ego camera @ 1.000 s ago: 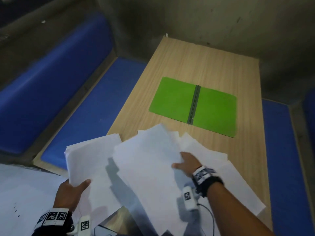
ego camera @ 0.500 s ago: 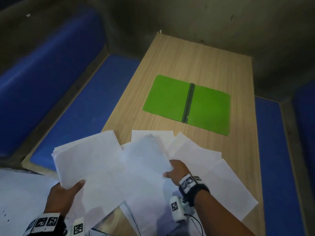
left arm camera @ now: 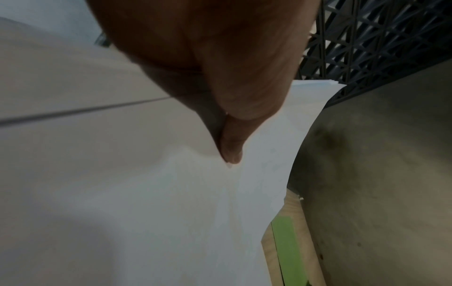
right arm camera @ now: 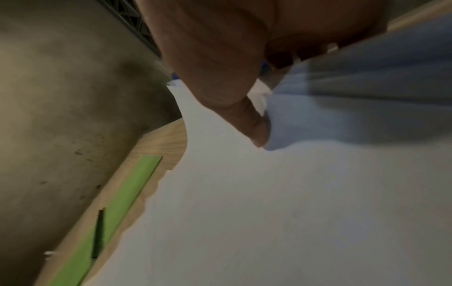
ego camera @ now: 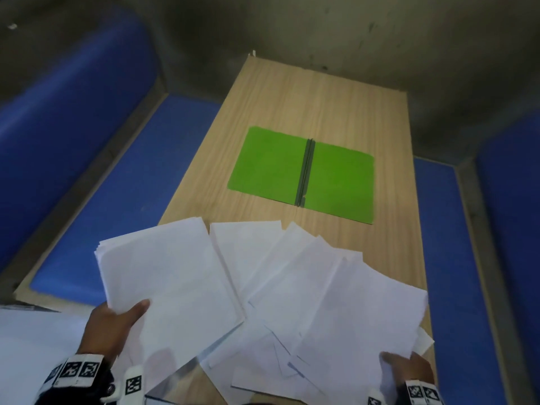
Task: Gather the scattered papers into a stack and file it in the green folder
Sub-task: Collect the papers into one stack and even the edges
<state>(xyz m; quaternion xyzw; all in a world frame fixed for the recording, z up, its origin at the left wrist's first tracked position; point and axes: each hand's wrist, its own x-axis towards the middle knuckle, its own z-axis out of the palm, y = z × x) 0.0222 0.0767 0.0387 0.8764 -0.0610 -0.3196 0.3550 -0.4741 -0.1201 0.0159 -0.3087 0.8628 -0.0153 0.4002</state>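
The green folder [ego camera: 304, 173] lies open and flat in the middle of the wooden table [ego camera: 321, 97]; its edge also shows as a green strip [left arm camera: 288, 251] [right arm camera: 117, 203]. My left hand [ego camera: 117, 320] grips a stack of white papers [ego camera: 163, 276] by its near corner, thumb on top [left arm camera: 232, 147], held above the table's near left corner. Several loose white sheets [ego camera: 277, 276] lie fanned across the near end of the table. My right hand [ego camera: 406, 366] pinches the near edge of the rightmost sheet [ego camera: 365, 311], thumb pressed on top [right arm camera: 254, 125].
Blue padded benches run along the left [ego camera: 122, 194] and right [ego camera: 450, 258] of the table. A grey concrete wall [ego camera: 350, 30] stands behind the far end. Another white surface [ego camera: 32, 346] lies at the near left.
My right hand has moved from the middle of the loose sheets to the near right edge and taken hold of the rightmost sheet. The sheet it held before now lies on my left hand's stack.
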